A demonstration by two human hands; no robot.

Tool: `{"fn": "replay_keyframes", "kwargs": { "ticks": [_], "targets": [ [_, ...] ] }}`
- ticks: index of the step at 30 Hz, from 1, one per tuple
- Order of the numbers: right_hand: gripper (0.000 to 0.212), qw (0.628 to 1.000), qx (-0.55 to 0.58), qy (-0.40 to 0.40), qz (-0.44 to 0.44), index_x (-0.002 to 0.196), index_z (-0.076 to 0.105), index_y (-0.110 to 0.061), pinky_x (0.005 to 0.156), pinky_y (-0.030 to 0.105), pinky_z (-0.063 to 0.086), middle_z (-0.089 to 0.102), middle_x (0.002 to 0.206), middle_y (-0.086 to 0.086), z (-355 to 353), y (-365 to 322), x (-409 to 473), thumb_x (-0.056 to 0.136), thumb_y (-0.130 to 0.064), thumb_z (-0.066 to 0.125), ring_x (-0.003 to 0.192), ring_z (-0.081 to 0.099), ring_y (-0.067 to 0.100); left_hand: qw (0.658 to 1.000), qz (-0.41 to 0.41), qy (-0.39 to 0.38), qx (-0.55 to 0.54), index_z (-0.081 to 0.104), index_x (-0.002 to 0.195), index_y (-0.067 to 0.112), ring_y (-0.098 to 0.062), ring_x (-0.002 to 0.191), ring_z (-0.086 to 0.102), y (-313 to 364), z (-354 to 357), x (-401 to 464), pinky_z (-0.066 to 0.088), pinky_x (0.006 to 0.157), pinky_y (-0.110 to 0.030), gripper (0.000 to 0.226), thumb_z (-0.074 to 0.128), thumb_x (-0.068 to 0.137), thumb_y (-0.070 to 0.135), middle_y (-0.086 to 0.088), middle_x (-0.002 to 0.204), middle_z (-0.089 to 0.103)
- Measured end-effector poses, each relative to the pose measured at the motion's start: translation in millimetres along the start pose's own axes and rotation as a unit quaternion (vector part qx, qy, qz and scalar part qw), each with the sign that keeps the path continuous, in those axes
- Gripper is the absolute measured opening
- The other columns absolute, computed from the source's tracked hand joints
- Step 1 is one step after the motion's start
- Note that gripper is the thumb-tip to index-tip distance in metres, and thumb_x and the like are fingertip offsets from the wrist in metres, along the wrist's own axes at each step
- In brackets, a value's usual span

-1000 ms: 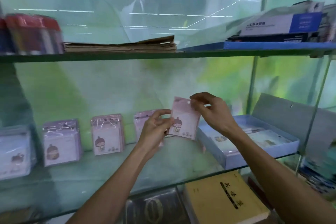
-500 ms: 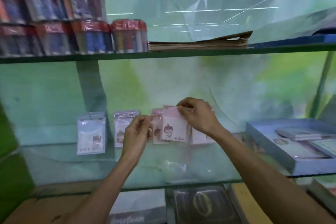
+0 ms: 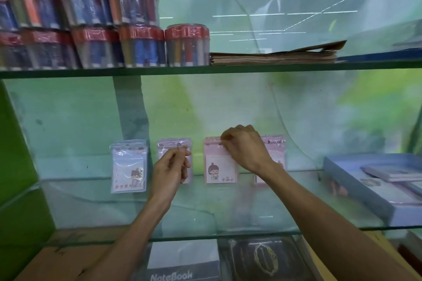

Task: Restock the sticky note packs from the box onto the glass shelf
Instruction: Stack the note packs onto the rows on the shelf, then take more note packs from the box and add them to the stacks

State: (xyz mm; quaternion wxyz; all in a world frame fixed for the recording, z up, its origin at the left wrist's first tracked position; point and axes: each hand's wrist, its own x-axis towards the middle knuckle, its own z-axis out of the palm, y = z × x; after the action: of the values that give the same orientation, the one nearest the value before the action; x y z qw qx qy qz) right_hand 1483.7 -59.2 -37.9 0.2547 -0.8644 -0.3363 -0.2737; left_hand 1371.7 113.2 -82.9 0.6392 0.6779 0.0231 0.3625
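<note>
Shelf (image 3: 205, 210) stuff, going left to right from where my hands are. Furthest to the left of my left hand there's a clear-sleeved sticky note pack (image 3: 128, 166) standing upright against the back wall, a bit apart from everything else. Next one over is a pinkish pack (image 3: 174, 146) that my left hand (image 3: 170, 172) is right in front of, covering most of its lower half. My fingers there are curled with thumb and fingertips pinched together up near the top of that pack, but honestly I can't tell whether I'm actually gripping its edge or just hovering in front of it.

Between my two hands stands the pink pack (image 3: 220, 169) with the little cartoon girl on it, upright on the glass and leaning at the back wall. My right hand (image 3: 245, 146) is curled over its top right corner, fingers pinching the header strip. Just behind and to the right of that hand, another pink pack (image 3: 275, 146) peeks out, mostly hidden by my wrist.

Well off to the right of my right arm sits the open light blue box (image 3: 356, 187) on the same glass shelf, more packs lying flat inside.

Above my hands, the upper shelf has red-lidded tubs of pens (image 3: 137, 23) on the left and a flat stack of brown paper (image 3: 274, 56) further right. Under my arms there's a notebook (image 3: 182, 264).
</note>
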Motion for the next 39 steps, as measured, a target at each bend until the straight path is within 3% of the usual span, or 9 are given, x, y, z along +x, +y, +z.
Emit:
{"fn": "replay_keyframes", "kwargs": {
  "ticks": [4,8,13,19,23,26,28,33,39],
  "targets": [
    [0.02,0.998,-0.049,0.037,-0.026,0.106,0.07,-0.02,0.087,0.04,0.044,0.068,0.104,0.003,-16.5,13.6,-9.2,0.093,-0.025,0.056,0.099,0.054,0.029,0.998,0.021,-0.04,0.032,0.067,0.089,0.011,-0.014,0.053,0.048,-1.1,17.0,-2.6,0.04,0.047,-0.022,0.021,0.05,0.1,0.018,-0.004,0.067,0.058],
    [0.014,0.988,-0.121,0.087,-0.036,0.096,0.072,-0.018,0.074,0.04,0.049,0.071,0.094,0.005,-46.5,50.5,-30.0,0.088,-0.022,0.061,0.088,0.06,0.033,0.993,0.039,-0.103,0.036,0.066,0.086,0.018,-0.014,0.056,0.053,-8.3,57.0,-6.1,0.043,0.05,-0.021,0.02,0.052,0.1,0.018,0.0,0.064,0.06],
    [0.018,0.986,-0.148,0.065,0.049,0.1,0.071,-0.018,0.075,0.043,0.05,0.071,0.098,0.008,-102.0,123.3,-70.3,0.087,-0.02,0.059,0.089,0.06,0.036,0.974,0.065,-0.21,0.062,0.067,0.088,0.021,-0.013,0.057,0.058,-10.0,135.3,-21.5,0.045,0.054,-0.021,0.014,0.056,0.097,0.023,0.002,0.067,0.066],
    [0.053,0.962,-0.197,-0.056,0.181,0.129,0.058,-0.022,0.096,0.043,0.044,0.056,0.135,0.008,-165.0,207.1,-118.6,0.081,-0.003,0.048,0.123,0.048,0.033,0.946,0.1,-0.293,0.101,0.066,0.089,0.025,-0.006,0.062,0.06,-7.0,234.3,-44.4,0.045,0.057,-0.016,0.01,0.059,0.095,0.021,0.008,0.07,0.067],
    [0.063,0.931,-0.215,-0.183,0.23,0.145,0.039,-0.024,0.107,0.041,0.037,0.04,0.151,0.005,-189.6,249.4,-138.5,0.085,-0.014,0.053,0.137,0.037,0.028,0.917,0.157,-0.336,0.147,0.066,0.094,0.025,-0.003,0.074,0.061,-10.4,283.1,-56.8,0.046,0.068,-0.017,0.009,0.06,0.094,0.018,0.013,0.083,0.067],
    [0.071,0.897,-0.226,-0.27,0.268,0.15,0.025,-0.027,0.107,0.042,0.039,0.032,0.156,0.005,-194.7,269.4,-145.8,0.086,-0.024,0.055,0.14,0.035,0.027,0.89,0.209,-0.349,0.207,0.061,0.097,0.034,-0.004,0.081,0.058,-17.6,306.0,-59.6,0.048,0.074,-0.025,0.008,0.057,0.094,0.028,0.016,0.093,0.062],
    [0.066,0.888,-0.223,-0.296,0.274,0.151,0.024,-0.028,0.101,0.04,0.043,0.037,0.153,0.007,-196.0,275.3,-149.1,0.089,-0.023,0.048,0.135,0.041,0.03,0.878,0.23,-0.344,0.24,0.06,0.1,0.035,-0.002,0.082,0.056,-18.6,314.8,-61.3,0.047,0.074,-0.026,0.009,0.053,0.096,0.032,0.019,0.096,0.059],
    [0.034,0.922,-0.268,-0.213,0.183,0.125,0.059,-0.034,0.087,0.036,0.048,0.062,0.13,-0.002,-201.3,274.3,-154.9,0.094,-0.025,0.047,0.114,0.058,0.025,0.887,0.219,-0.327,0.24,0.06,0.099,0.035,-0.003,0.079,0.057,-14.6,325.5,-59.8,0.045,0.071,-0.025,0.008,0.053,0.096,0.032,0.019,0.095,0.06],
    [0.025,0.964,-0.231,-0.075,0.112,0.112,0.069,-0.033,0.082,0.037,0.051,0.071,0.115,-0.007,-209.2,270.8,-148.0,0.096,-0.039,0.05,0.105,0.064,0.024,0.902,0.192,-0.333,0.199,0.059,0.106,0.034,-0.008,0.083,0.057,-9.6,333.0,-48.9,0.05,0.073,-0.03,0.017,0.062,0.09,0.028,0.015,0.104,0.059]
  ]
}}
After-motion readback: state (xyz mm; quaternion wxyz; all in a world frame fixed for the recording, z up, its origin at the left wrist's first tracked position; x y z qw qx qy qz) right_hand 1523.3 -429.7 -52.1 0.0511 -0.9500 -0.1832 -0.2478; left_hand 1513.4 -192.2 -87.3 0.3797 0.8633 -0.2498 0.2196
